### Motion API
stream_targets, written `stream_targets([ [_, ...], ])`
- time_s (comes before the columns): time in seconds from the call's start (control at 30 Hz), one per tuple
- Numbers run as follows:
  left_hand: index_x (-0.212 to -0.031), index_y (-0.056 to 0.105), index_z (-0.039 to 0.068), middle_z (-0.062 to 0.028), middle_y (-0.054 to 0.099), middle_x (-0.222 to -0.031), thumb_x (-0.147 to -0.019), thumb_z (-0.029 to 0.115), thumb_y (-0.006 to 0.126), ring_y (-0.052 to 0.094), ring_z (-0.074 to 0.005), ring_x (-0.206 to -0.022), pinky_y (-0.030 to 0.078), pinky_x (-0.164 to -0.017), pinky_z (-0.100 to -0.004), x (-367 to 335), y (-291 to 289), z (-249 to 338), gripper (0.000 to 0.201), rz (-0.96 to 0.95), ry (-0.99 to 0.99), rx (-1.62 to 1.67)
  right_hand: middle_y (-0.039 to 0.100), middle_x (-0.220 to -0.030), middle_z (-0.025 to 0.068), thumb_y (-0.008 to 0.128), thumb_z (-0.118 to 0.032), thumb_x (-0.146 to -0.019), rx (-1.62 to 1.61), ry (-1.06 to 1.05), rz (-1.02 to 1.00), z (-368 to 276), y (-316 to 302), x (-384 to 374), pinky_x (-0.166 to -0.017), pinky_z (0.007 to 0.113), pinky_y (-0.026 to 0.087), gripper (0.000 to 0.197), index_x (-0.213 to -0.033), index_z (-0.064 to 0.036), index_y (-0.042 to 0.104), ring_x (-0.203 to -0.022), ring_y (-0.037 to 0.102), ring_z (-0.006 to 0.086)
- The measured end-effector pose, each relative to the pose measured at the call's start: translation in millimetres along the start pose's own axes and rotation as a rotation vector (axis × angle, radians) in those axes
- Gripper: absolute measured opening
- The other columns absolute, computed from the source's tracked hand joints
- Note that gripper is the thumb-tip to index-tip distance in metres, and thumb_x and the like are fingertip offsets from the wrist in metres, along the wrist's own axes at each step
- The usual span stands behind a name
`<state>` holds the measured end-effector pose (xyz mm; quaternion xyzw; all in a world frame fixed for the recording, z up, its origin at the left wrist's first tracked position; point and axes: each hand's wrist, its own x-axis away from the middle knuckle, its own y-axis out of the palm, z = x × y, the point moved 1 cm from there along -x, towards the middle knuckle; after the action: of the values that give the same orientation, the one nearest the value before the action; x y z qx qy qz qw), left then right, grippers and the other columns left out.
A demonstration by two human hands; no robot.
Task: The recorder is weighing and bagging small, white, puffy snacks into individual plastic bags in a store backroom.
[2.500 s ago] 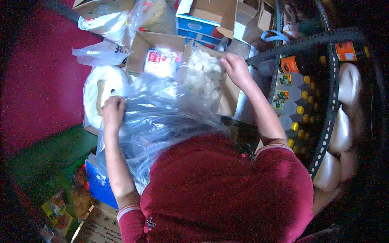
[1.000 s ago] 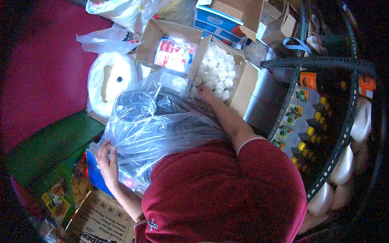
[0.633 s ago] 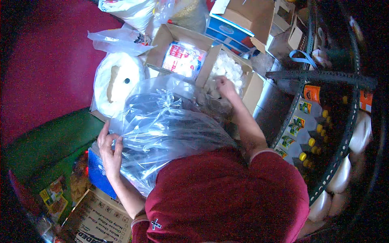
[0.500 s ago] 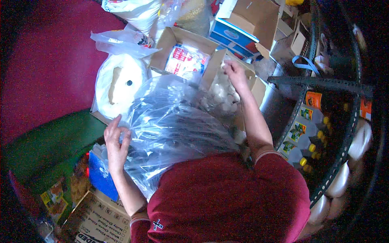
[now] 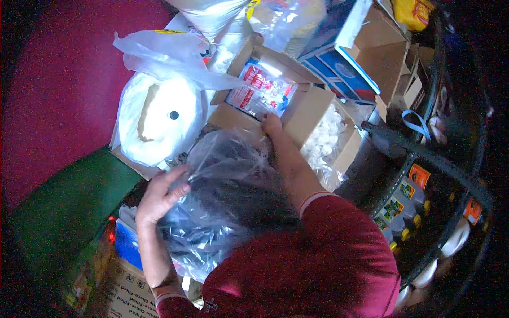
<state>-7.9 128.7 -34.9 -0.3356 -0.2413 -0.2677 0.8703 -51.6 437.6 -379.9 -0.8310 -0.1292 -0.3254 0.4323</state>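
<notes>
A large clear plastic bag [image 5: 212,204] lies bunched in front of me, with something dark showing through it. My left hand [image 5: 160,197] rests at its left side, thumb and fingers apart, fingertips at the plastic. Farther in, my right hand [image 5: 272,125] reaches to the near corner of an open carton [image 5: 230,119] and touches the printed plastic packs [image 5: 262,87] in red, white and blue. Its fingers are curled, and what they pinch, if anything, is hidden. Right of it, a second carton [image 5: 313,108] holds white crumpled pieces [image 5: 327,132] in clear plastic.
A round white plastic-wrapped bundle [image 5: 159,119] stands at left, below a loose translucent bag [image 5: 164,55]. Full sacks [image 5: 217,13] and a blue-and-white carton [image 5: 339,69] stand at the back. On the right, a dark metal rack [image 5: 424,151] holds bottles with yellow caps [image 5: 405,233].
My right hand has moved left, from the carton of white pieces to the carton of printed packs. The clear bag has shifted and bunched nearer me. My left hand stays beside it.
</notes>
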Motion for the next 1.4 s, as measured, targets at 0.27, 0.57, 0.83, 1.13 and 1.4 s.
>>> stream_targets([
  [0.27,-0.107,0.055,0.0,-0.0149,0.056,-0.109,-0.075,0.031,0.061,0.051,-0.0284,-0.103,0.035,-0.09,-0.0368,-18,11,-51,0.045,-0.063,0.03,0.297,0.05,-0.106,0.0105,0.065,-0.034,-0.07,0.202,0.108,0.158,-3,-23,-28,-0.077,0.041,0.047,0.041,-0.103,-0.0147,0.052,-0.094,0.055,0.0292],
  [0.57,-0.107,0.055,0.004,-0.0129,0.056,-0.108,-0.071,0.032,0.064,0.05,-0.0292,-0.103,0.033,-0.09,-0.0378,-27,2,-47,0.047,0.0,0.159,0.162,0.059,-0.101,0.0077,0.053,-0.028,-0.074,0.402,0.08,0.069,-2,-20,-46,-0.079,0.043,0.044,0.025,-0.095,-0.0181,0.061,-0.097,0.056,0.0226],
  [0.83,-0.108,0.055,0.005,-0.0132,0.056,-0.108,-0.071,0.036,0.065,0.05,-0.0299,-0.102,0.034,-0.09,-0.038,-23,-5,-42,0.049,0.199,0.205,0.048,0.06,-0.101,0.0056,0.044,-0.021,-0.081,0.55,-0.057,0.086,-14,-71,-39,-0.092,0.048,0.03,0.025,-0.099,-0.0209,0.062,-0.102,0.054,0.0212],
  [1.13,-0.109,0.054,0.003,-0.015,0.056,-0.105,-0.075,0.038,0.062,0.05,-0.0316,-0.099,0.035,-0.088,-0.0384,-15,-2,-42,0.05,0.262,0.215,-0.028,0.061,-0.097,0.0095,0.053,-0.036,-0.08,0.637,-0.064,0.144,-47,-122,-6,-0.086,0.046,0.037,0.026,-0.093,-0.0152,0.063,-0.092,0.058,0.0248],
  [1.4,-0.107,0.055,-0.001,-0.0164,0.058,-0.104,-0.075,0.031,0.064,0.055,-0.0277,-0.096,0.042,-0.084,-0.035,-15,-2,-47,0.046,0.26,0.188,0.171,0.063,-0.087,0.0122,0.06,-0.025,-0.077,0.363,-0.132,0.287,-40,-141,3,-0.071,0.036,0.046,0.018,-0.085,-0.0093,0.062,-0.081,0.06,0.0275],
])
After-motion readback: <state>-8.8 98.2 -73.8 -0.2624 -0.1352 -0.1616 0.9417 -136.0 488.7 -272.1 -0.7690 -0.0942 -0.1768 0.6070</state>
